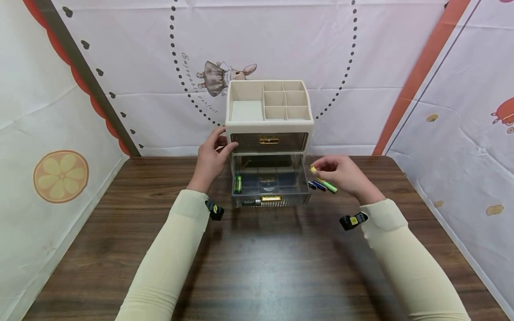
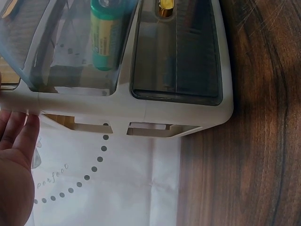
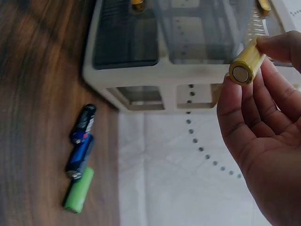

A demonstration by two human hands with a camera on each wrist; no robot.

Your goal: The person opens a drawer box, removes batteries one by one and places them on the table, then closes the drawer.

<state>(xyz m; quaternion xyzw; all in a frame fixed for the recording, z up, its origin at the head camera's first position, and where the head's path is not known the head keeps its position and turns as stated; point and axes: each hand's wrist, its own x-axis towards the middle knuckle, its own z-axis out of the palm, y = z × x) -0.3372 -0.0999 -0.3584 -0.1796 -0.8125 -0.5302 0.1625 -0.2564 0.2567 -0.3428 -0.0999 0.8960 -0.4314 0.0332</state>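
Observation:
A white desktop organizer (image 1: 270,126) stands at the back of the table, its middle drawer (image 1: 277,187) pulled out. My left hand (image 1: 210,158) holds the organizer's left side, thumb on the front frame and fingers along the side wall. Pinched between the thumb and fingers of my right hand (image 1: 341,174) is a yellow battery (image 3: 247,66), raised just right of the open drawer. Inside that drawer, a green battery (image 1: 238,184) lies at the left. On the table right of the organizer lie a dark blue battery (image 3: 83,123), a blue one (image 3: 80,157) and a light green one (image 3: 79,190).
The closed upper drawer (image 1: 249,142) has a gold handle. Open compartments (image 1: 275,99) top the organizer. A printed white cloth (image 1: 265,40) hangs right behind it, and more cloth borders both sides of the brown wooden table (image 1: 257,267).

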